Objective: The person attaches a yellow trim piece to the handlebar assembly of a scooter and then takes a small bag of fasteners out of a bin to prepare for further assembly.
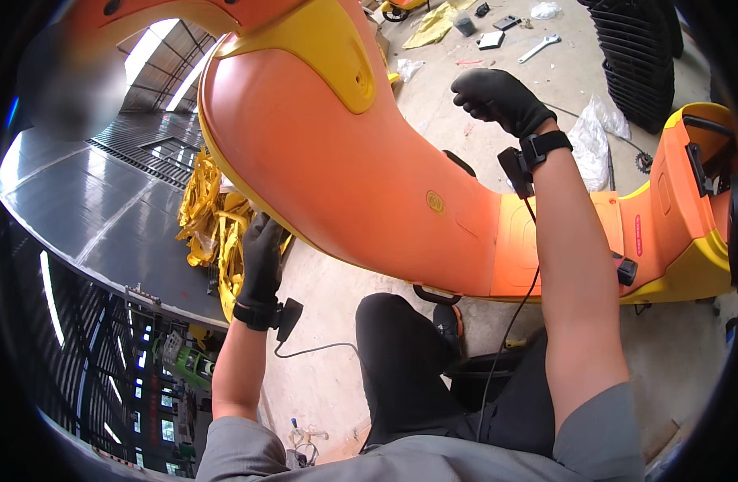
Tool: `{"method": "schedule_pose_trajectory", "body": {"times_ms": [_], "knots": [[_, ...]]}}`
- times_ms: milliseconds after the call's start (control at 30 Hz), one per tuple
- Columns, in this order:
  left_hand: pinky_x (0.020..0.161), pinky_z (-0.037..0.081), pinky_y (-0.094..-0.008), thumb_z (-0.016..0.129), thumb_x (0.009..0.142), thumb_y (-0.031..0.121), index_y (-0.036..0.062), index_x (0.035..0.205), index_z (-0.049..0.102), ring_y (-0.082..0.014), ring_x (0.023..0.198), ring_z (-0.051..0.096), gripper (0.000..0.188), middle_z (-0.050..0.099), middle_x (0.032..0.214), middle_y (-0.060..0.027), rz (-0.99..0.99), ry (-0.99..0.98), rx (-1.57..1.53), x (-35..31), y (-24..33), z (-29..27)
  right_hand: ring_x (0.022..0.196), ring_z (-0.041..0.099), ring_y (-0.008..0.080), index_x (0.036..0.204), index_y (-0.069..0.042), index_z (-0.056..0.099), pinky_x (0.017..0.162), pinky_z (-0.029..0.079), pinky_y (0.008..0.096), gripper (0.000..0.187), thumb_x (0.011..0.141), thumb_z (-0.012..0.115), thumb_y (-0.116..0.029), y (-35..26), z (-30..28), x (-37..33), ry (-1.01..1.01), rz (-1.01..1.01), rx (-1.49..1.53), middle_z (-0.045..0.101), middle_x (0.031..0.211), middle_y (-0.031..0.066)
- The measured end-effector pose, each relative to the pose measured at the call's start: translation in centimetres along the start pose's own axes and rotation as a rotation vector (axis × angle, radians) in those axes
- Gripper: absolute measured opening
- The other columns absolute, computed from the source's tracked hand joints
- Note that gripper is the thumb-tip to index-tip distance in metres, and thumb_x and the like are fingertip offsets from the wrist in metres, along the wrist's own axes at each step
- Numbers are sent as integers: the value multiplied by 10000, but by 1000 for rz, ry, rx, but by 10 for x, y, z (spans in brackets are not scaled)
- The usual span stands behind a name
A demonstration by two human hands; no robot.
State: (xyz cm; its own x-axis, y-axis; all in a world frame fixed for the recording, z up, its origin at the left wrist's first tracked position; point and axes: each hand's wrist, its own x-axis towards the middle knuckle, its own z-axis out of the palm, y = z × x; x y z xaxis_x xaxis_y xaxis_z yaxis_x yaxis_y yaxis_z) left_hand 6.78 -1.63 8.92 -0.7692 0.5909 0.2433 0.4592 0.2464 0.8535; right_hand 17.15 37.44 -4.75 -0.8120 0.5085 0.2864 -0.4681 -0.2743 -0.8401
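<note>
A large orange shell with yellow edging (329,177) stretches from upper left toward the right, like the body of a ride-on vehicle. My left hand (262,257), in a black glove, is at the shell's lower left yellow rim. Its fingers appear closed round that rim, and the tips are partly hidden. Beyond the shell, my right hand (501,98) is raised, also black-gloved. Its fingers curl in, apart from the shell, and the palm is hidden. Both wrists carry black straps with small devices and cables. On the flat orange footboard (513,241) lies a black and red object (625,270).
Yellow crumpled scraps (204,213) are heaped left of my left hand. On the far floor are a wrench (540,48), small boxes and clear plastic bags (587,145). Stacked black parts (632,56) stand at upper right. My knees are close under the shell.
</note>
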Motion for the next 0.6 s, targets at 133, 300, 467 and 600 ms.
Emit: {"method": "schedule_pose_trajectory", "body": {"times_ms": [133, 300, 467, 600], "knots": [[930, 419, -289, 512, 943, 200, -18, 1151, 548, -142, 1005, 577, 304, 603, 1103, -54, -27, -95, 80, -15, -24, -10, 604, 545, 42, 917, -47, 624, 542, 457, 176, 214, 849, 621, -251, 7, -16, 0, 64, 94, -75, 623, 758, -5], [892, 417, -290, 530, 941, 221, 10, 1190, 536, -142, 1004, 553, 327, 599, 1110, -53, -143, -300, 264, -41, -25, 2, 662, 550, 18, 995, -74, 631, 611, 459, 157, 217, 928, 566, -269, 6, -22, 2, 116, 61, 38, 625, 807, -40], [973, 421, -324, 576, 924, 212, -24, 1277, 482, -212, 1150, 534, 435, 556, 1240, -132, -446, -658, 475, -75, -11, 7, 539, 546, 80, 834, -65, 605, 495, 460, 208, 193, 902, 587, -245, -1, -8, 4, 70, 116, 154, 598, 663, 9], [964, 426, -369, 596, 909, 272, -5, 1321, 428, -281, 1141, 547, 524, 550, 1242, -186, -20, -926, 652, -89, 2, 55, 521, 521, 80, 824, -77, 601, 489, 444, 201, 177, 913, 579, -229, -20, -11, -4, 128, 81, 125, 584, 654, 6]]}}
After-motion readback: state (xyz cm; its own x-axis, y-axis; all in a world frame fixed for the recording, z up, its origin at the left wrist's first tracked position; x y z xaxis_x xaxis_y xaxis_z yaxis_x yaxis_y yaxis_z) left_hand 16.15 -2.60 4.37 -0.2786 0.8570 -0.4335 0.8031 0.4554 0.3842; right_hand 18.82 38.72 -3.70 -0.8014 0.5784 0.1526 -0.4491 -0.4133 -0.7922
